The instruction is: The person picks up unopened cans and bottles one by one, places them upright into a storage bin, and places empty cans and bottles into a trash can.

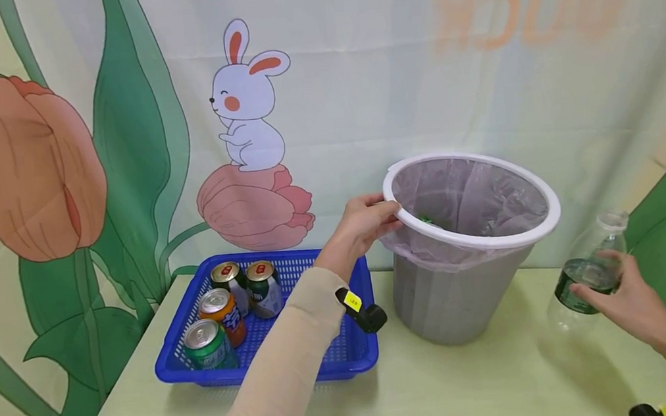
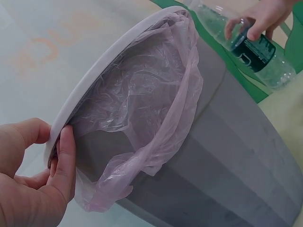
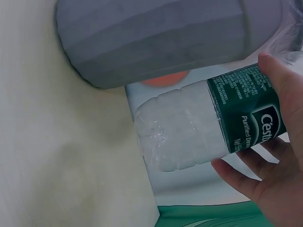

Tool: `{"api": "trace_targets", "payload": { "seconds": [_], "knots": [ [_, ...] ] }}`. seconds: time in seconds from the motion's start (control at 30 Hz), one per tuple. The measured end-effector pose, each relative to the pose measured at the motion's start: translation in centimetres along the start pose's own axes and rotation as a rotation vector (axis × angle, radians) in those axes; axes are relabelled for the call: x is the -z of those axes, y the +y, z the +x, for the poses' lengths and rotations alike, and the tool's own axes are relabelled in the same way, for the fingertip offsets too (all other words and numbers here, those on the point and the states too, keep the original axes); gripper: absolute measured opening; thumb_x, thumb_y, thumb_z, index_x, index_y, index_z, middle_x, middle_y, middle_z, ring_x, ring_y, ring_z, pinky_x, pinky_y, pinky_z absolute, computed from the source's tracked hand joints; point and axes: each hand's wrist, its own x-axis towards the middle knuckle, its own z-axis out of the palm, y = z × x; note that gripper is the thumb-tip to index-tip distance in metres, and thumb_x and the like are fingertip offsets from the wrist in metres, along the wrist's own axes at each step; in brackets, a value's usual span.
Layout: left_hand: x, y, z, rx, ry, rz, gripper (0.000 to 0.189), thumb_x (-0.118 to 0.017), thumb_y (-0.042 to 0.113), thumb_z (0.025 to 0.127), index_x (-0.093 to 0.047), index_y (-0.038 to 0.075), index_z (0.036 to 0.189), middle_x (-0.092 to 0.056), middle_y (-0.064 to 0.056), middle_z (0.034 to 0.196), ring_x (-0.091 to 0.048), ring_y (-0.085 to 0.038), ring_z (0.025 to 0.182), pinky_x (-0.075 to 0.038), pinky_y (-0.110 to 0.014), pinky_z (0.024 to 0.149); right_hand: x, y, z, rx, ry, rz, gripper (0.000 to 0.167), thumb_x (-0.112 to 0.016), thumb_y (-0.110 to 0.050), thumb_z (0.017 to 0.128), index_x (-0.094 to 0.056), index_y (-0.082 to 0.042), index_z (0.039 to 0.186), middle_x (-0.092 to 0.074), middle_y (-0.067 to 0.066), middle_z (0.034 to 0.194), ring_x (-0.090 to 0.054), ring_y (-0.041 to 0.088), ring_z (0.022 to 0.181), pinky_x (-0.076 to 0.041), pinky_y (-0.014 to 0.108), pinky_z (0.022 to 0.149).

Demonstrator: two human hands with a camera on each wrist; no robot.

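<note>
My left hand (image 1: 363,225) pinches the white rim (image 1: 539,220) of a grey trash bin (image 1: 456,296), thumb on one side and fingers on the other. A thin pinkish plastic bag (image 2: 156,127) lines the bin and hangs out below the rim. To the right of the bin, my right hand (image 1: 633,304) grips a clear plastic bottle (image 3: 182,127) round its dark green label (image 3: 244,104). The bottle leans, neck up and to the right, and shows no cap in the head view. Something small and green (image 1: 426,219) shows inside the bin.
Left of the bin, a blue plastic basket (image 1: 270,374) holds several drink cans, among them an orange can (image 1: 223,313) and a green can (image 1: 208,344). A printed curtain (image 1: 347,101) with a rabbit and tulips hangs behind the pale green table (image 1: 444,390).
</note>
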Motion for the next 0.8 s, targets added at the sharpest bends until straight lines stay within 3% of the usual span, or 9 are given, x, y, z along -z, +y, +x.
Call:
{"api": "trace_targets", "payload": {
  "seconds": [0.4, 0.67, 0.8],
  "knots": [
    [0.0, 0.0, -0.1, -0.011, -0.016, -0.015, 0.051, -0.062, 0.004, 0.084, -0.046, 0.001, 0.132, -0.059, -0.013, 0.107, -0.062, -0.019, 0.084, -0.055, -0.028, 0.076, 1.3, -1.7, 0.4, 0.055, 0.064, -0.038, 0.089, -0.062, -0.039, 0.085, -0.008, 0.002, 0.143, -0.035, 0.038, 0.116, -0.048, 0.045, 0.090, -0.040, 0.030, 0.056],
    [0.0, 0.0, -0.1, -0.006, -0.009, -0.009, 0.051, -0.062, 0.004, 0.084, -0.045, 0.002, 0.132, -0.059, -0.012, 0.107, -0.062, -0.018, 0.082, -0.055, -0.027, 0.076, 2.6, -3.0, 1.0, 0.055, 0.048, -0.089, 0.091, -0.060, -0.043, 0.086, -0.005, 0.001, 0.143, -0.029, 0.043, 0.123, -0.045, 0.051, 0.092, -0.043, 0.042, 0.056],
    [-0.1, 0.0, -0.2, -0.005, -0.007, -0.016, 0.051, -0.063, 0.004, 0.084, -0.046, 0.002, 0.132, -0.059, -0.012, 0.108, -0.062, -0.018, 0.083, -0.055, -0.027, 0.075, 3.6, -3.6, 1.1, 0.051, 0.056, -0.118, 0.091, -0.059, -0.044, 0.086, -0.005, 0.000, 0.144, -0.027, 0.040, 0.124, -0.045, 0.047, 0.087, -0.041, 0.039, 0.054]
  ]
}}
